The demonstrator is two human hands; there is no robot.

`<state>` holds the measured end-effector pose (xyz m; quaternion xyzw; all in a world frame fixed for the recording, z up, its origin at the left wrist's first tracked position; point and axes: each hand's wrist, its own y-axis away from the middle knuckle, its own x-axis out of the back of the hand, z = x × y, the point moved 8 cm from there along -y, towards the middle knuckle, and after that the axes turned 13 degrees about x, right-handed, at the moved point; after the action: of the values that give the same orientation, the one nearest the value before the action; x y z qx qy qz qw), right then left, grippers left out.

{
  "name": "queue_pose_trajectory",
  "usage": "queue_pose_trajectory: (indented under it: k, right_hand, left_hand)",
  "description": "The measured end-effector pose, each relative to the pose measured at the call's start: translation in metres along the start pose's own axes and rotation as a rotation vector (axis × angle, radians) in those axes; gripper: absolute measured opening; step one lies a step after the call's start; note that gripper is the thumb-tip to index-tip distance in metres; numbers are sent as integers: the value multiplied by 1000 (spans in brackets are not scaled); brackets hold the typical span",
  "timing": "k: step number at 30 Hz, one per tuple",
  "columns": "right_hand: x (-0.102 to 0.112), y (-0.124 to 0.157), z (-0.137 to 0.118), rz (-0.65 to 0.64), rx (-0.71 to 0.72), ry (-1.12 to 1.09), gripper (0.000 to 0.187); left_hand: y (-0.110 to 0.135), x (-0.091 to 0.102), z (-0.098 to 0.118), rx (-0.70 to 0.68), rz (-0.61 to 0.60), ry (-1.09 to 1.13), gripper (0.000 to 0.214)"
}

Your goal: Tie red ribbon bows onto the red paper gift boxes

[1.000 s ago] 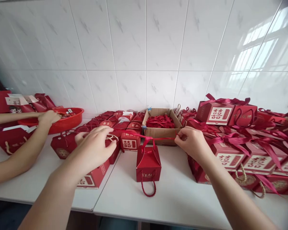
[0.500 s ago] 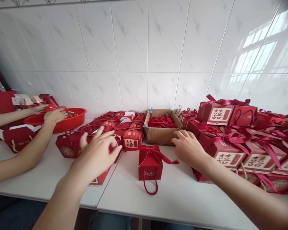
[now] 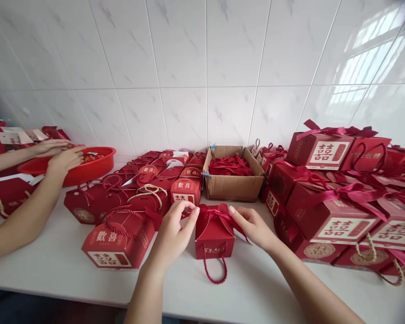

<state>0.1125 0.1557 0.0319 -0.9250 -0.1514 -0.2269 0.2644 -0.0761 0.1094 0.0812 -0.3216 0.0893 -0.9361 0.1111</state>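
A small red gift box (image 3: pixel 214 245) stands upright in front of me, its twisted cord handle hanging down the near side. A dark red ribbon (image 3: pixel 216 212) lies across its gathered top. At the top left edge, my left hand (image 3: pixel 173 234) pinches the ribbon between thumb and fingers, with a loose end showing behind the hand. My right hand (image 3: pixel 253 225) grips the ribbon's other side at the top right corner, and its tail hangs below the fingers.
Behind the gift box, a cardboard box (image 3: pixel 234 186) holds loose red ribbons. Red boxes with cord handles (image 3: pixel 118 238) crowd the left; ribbon-tied boxes (image 3: pixel 344 216) are stacked at right. Far left, another person's hands (image 3: pixel 62 157) reach over a red plastic basin (image 3: pixel 101 166).
Both hands have come in to the gift box and taken hold of the ribbon, left hand moving right, right hand moving down and left. The view has shifted slightly.
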Motion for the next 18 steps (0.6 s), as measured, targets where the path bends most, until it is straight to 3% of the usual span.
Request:
queue_pose_trajectory:
  k: [6,13,18]
  right_hand:
    - [-1,6,0,-7,-31,-137,55]
    - [1,13,12,98,-172,-395,54]
    - [-1,12,17,96,-230,-340,56]
  left_hand:
    - [-3,-11,-20,116,-58,69,26]
    - [-6,-20,-32,192,-123,174,33]
    - [-10,-22,-39,212,-128,191,33]
